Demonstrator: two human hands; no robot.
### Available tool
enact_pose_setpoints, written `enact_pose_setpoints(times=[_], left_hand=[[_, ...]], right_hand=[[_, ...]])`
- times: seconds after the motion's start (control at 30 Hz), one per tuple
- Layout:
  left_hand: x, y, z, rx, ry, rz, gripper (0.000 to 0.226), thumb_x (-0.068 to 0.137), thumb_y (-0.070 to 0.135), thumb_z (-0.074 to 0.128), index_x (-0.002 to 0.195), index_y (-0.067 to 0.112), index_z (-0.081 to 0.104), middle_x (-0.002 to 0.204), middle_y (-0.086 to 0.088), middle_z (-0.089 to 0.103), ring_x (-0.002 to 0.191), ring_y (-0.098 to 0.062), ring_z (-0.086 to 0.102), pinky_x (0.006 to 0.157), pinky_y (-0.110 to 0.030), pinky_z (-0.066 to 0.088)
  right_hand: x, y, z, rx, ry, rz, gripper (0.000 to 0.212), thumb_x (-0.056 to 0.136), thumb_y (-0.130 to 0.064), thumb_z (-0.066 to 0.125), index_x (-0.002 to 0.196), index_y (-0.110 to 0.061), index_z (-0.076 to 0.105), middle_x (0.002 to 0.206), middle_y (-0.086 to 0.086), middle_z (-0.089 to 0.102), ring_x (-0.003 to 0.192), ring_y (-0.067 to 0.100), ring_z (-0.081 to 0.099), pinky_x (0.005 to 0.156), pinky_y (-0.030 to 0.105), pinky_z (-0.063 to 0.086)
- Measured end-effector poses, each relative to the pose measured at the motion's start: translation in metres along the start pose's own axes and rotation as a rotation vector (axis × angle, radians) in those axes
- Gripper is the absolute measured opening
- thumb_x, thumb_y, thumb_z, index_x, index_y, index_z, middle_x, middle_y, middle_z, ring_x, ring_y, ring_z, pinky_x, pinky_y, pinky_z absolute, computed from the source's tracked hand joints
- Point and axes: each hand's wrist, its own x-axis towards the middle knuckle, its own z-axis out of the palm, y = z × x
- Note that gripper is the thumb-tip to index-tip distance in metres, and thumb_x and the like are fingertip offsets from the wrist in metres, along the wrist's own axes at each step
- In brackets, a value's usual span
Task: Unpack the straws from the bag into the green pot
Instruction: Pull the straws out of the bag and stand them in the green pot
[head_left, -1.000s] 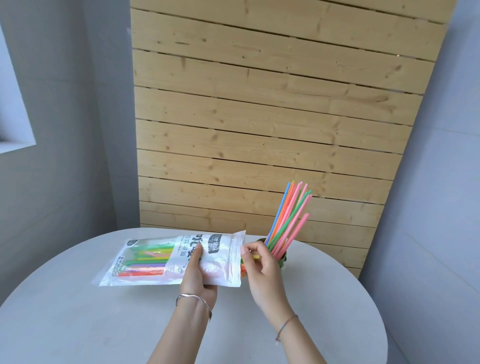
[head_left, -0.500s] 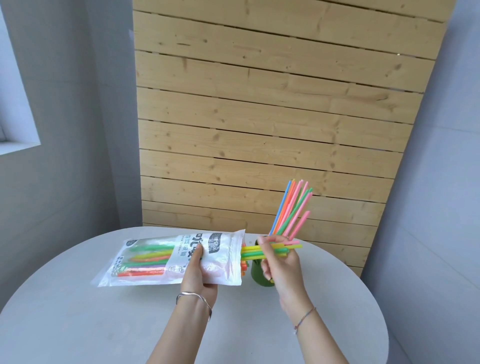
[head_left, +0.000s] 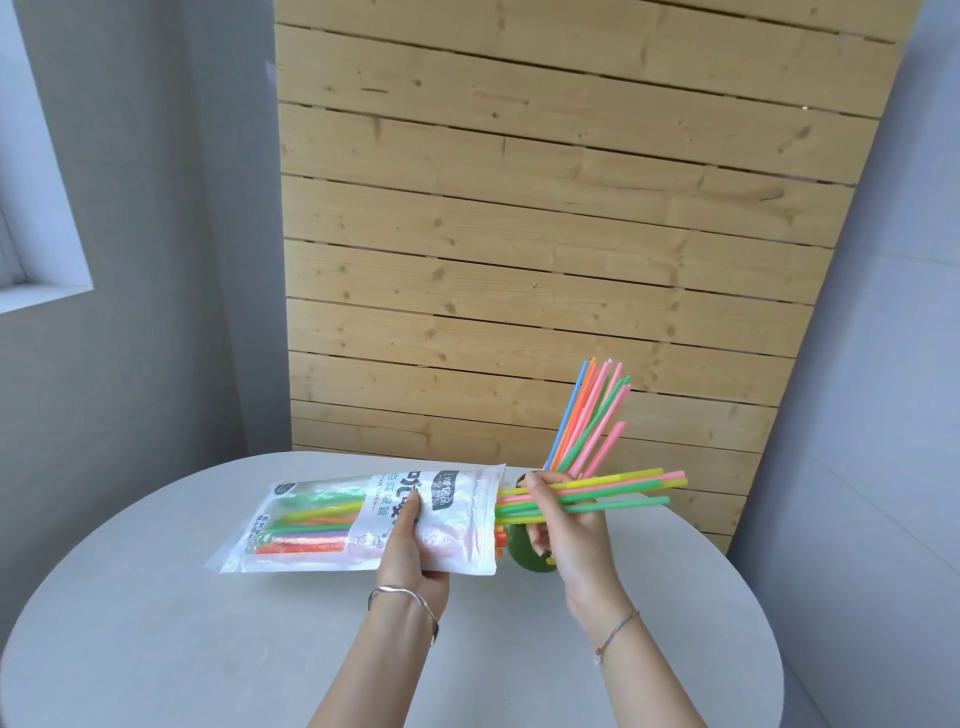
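Several straws (head_left: 311, 530) stayed in the bag (head_left: 457, 545), centre-left, with the left hand (head_left: 410, 551) pinching it near the mouth. Right hand (head_left: 566, 525) gripped a fresh bunch (head_left: 613, 491), drawn further out than half a second earlier (nearly clear). Green pot (head_left: 524, 553) sat just behind, part-filled; drop-in looked next.

A silver bangle (head_left: 402, 605) circles the left wrist, a thin cord bracelet (head_left: 615, 631) the right.

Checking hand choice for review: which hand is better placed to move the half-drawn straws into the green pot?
Right. The right hand grips the straws close by the pot; the left hand holds the bag.
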Motion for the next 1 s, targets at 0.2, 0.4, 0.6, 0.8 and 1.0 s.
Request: enact_pose_setpoints(times=[0.2,0.4,0.6,0.8,1.0], left_hand=[[0.009,0.013,-0.009,0.012,-0.012,0.048,0.035,0.092,0.032,0.056,0.122,0.012,0.058,0.108,-0.013,0.069,0.101,-0.035,0.065,0.085,-0.055,0.052],[0.009,0.006,-0.007,0.043,0.023,0.007,0.046,0.09,0.03,0.061,0.131,0.011,0.056,0.129,-0.012,0.062,0.122,-0.034,0.057,0.104,-0.055,0.042],[0.011,0.005,-0.007,0.074,0.019,-0.039,0.046,0.09,0.031,0.059,0.129,0.006,0.056,0.129,-0.013,0.062,0.123,-0.038,0.055,0.106,-0.057,0.038],[0.022,0.018,-0.012,0.034,0.084,-0.04,0.044,0.092,0.029,0.057,0.13,0.007,0.054,0.132,-0.013,0.059,0.122,-0.037,0.056,0.106,-0.055,0.038],[0.025,0.02,-0.006,-0.009,0.041,-0.032,0.033,0.096,0.028,0.051,0.122,0.007,0.055,0.098,-0.015,0.07,0.096,-0.034,0.062,0.071,-0.049,0.054]], right_hand=[[0.01,-0.013,-0.017,0.149,0.181,-0.044,0.028,0.091,-0.021,0.056,0.066,-0.012,0.063,0.047,0.004,0.045,0.039,0.016,0.036,0.037,0.02,0.03],[0.004,-0.008,-0.007,0.014,0.099,-0.01,0.023,0.092,-0.021,0.056,0.073,-0.011,0.065,0.061,0.003,0.058,0.043,0.013,0.045,0.037,0.018,0.036],[0.014,-0.01,-0.012,-0.003,0.096,-0.021,0.032,0.094,-0.025,0.051,0.07,-0.009,0.065,0.058,0.006,0.054,0.042,0.013,0.039,0.038,0.02,0.033],[0.042,-0.046,-0.042,0.098,0.263,-0.119,0.036,0.097,-0.027,0.046,0.069,-0.007,0.056,0.034,-0.008,0.043,0.028,0.002,0.036,0.032,0.013,0.028],[0.09,-0.06,-0.056,-0.166,0.278,-0.245,0.042,0.096,-0.033,0.047,0.064,-0.01,0.062,0.032,-0.01,0.041,0.03,0.004,0.036,0.042,0.022,0.03]])
